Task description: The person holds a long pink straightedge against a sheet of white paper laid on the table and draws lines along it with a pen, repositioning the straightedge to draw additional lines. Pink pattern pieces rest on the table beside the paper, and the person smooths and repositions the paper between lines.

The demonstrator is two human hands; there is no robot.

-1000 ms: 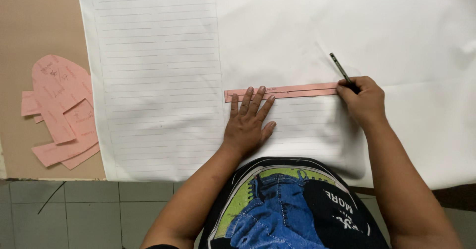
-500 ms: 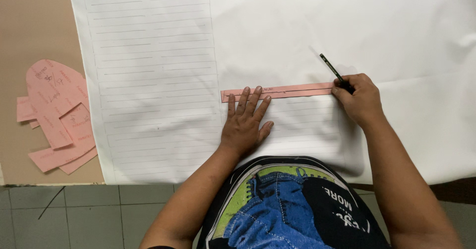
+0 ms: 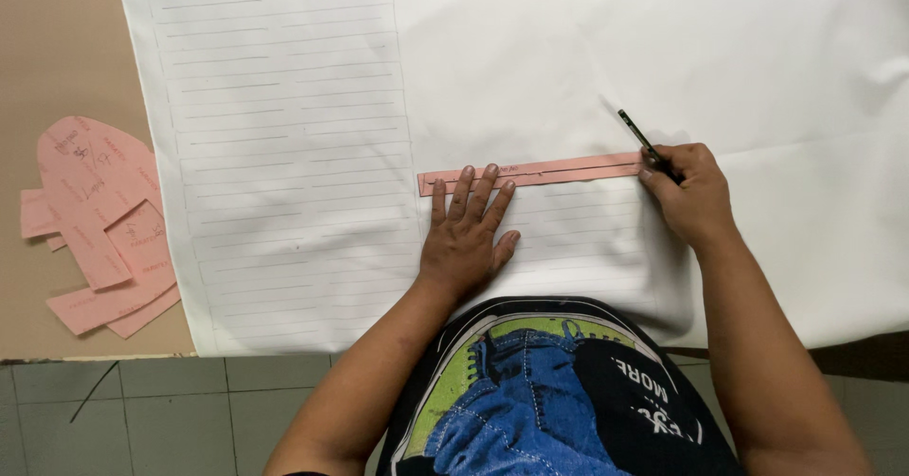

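A long pink strip template (image 3: 568, 169) lies flat on a large white sheet (image 3: 530, 78) marked with several traced lines. My left hand (image 3: 466, 234) presses its fingertips on the strip's left part, fingers spread. My right hand (image 3: 689, 195) grips a dark pencil (image 3: 644, 140) whose tip touches the strip's right end.
A pile of pink pattern pieces (image 3: 99, 220) lies on the brown table (image 3: 47, 69) to the left of the sheet. The table's front edge runs along the bottom, with grey floor tiles (image 3: 170, 419) below. My printed shirt (image 3: 559, 391) fills the lower middle.
The view has shifted slightly. Both hands stay on the strip; the pencil remains at its right end.
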